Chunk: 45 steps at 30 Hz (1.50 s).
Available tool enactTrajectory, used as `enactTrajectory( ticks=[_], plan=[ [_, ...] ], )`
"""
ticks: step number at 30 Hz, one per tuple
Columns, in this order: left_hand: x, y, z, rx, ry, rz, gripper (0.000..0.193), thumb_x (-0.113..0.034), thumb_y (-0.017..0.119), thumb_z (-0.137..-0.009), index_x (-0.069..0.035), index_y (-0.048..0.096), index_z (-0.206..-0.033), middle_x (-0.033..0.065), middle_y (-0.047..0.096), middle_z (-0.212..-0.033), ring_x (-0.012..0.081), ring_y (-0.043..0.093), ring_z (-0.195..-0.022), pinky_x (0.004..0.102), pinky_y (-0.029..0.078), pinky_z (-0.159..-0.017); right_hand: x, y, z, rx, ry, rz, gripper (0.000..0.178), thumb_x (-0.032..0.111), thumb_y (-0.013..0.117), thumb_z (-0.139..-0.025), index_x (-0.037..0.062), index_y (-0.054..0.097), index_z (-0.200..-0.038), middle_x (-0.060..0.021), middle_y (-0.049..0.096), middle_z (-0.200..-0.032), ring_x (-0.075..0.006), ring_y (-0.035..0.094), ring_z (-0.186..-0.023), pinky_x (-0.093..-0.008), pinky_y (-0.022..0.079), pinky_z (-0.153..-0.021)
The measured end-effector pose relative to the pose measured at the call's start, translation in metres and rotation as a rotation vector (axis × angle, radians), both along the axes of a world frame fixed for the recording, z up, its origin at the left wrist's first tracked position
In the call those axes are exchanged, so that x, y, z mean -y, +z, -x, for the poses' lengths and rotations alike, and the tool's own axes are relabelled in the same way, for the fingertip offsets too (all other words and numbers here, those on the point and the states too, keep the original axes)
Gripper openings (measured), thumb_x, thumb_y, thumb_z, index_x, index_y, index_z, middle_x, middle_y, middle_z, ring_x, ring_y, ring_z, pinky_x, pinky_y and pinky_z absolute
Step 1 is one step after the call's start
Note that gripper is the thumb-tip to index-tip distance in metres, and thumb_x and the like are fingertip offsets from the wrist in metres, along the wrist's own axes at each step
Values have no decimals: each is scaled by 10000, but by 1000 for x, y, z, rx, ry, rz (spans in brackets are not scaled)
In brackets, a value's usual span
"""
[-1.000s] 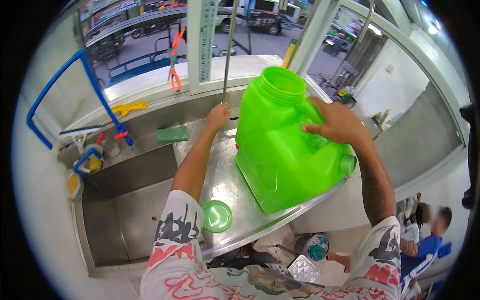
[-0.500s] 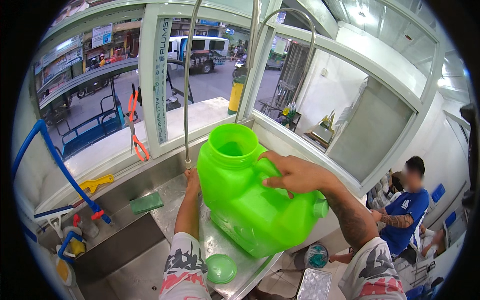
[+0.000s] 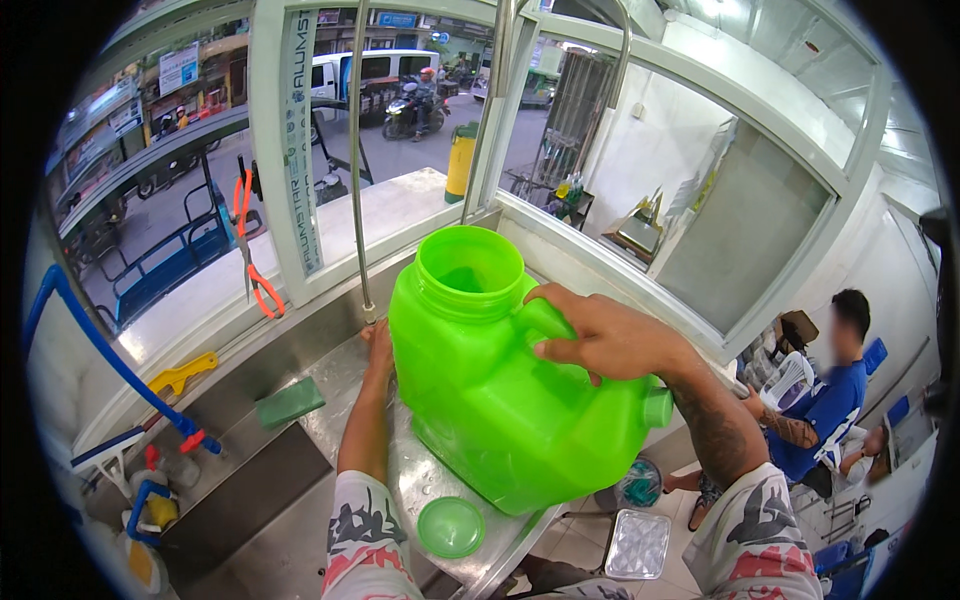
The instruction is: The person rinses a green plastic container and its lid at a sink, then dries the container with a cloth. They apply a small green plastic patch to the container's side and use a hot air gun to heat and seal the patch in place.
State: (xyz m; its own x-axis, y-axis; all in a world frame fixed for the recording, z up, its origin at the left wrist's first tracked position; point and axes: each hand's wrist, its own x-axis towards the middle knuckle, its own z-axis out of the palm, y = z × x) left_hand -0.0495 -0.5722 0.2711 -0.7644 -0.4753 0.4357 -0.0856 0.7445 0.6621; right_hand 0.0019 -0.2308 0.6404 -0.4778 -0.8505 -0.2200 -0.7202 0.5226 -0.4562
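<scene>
A bright green plastic water jug (image 3: 500, 400), its wide mouth uncapped and facing up, stands on the steel counter beside the sink. My right hand (image 3: 610, 340) is closed over the handle moulded into its top. On the far left of the jug, my left hand (image 3: 378, 345) reaches to the low fitting of a thin upright steel pipe (image 3: 361, 180). Its fingers look closed there, but what they grip is too small and partly hidden. A round green lid (image 3: 450, 527) lies on the counter near the jug's base. A capped spout sticks out at the jug's right end.
The sink basin (image 3: 250, 500) is at lower left, with a green scrub pad (image 3: 290, 403) at its rim. A blue hose (image 3: 110, 340) curves in from the left. Orange-handled pliers (image 3: 245, 240) hang by the window. A person (image 3: 825, 400) in blue is at right.
The view has shifted slightly. My right hand stays on the jug's handle and my left hand stays by the pipe's foot. Outside, a motorcycle rider has come into view.
</scene>
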Motion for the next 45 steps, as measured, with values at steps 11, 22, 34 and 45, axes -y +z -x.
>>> enactTrajectory(
  ticks=[11, 22, 34, 45],
  plan=[
    [-10, 7, -6, -8, -37, -11, 314, -294, 590, -905, -68, 681, -1103, 206, 682, -1096, 388, 636, -1041, 460, 489, -901, -6, 2, -14, 92, -8, 39, 489, 203, 587, -946, 40, 375, -1355, -171, 670, -748, -247, 653, -549, -398, 521, -599],
    [-25, 2, -2, -16, -80, -26, 326, -299, 607, -897, -66, 677, -1114, 206, 682, -1102, 387, 637, -1043, 453, 490, -897, -6, -2, -13, 85, -30, 31, 480, 223, 595, -948, 43, 383, -1340, -145, 659, -709, -229, 645, -535, -387, 513, -581],
    [-26, 3, -8, -18, -90, -32, 342, -305, 625, -889, -64, 673, -1127, 205, 683, -1109, 385, 637, -1045, 445, 492, -892, -6, -2, -12, 83, -10, 34, 492, 275, 581, -981, 70, 375, -1378, -145, 683, -800, -187, 633, -506, -326, 518, -570],
    [-20, 9, -8, -17, -108, -34, 358, -310, 642, -881, -63, 669, -1138, 205, 683, -1115, 383, 638, -1046, 438, 493, -887, -4, -4, -10, 27, 29, 54, 496, 268, 588, -969, 56, 380, -1366, -167, 676, -819, -199, 630, -505, -354, 522, -586]
  ],
)
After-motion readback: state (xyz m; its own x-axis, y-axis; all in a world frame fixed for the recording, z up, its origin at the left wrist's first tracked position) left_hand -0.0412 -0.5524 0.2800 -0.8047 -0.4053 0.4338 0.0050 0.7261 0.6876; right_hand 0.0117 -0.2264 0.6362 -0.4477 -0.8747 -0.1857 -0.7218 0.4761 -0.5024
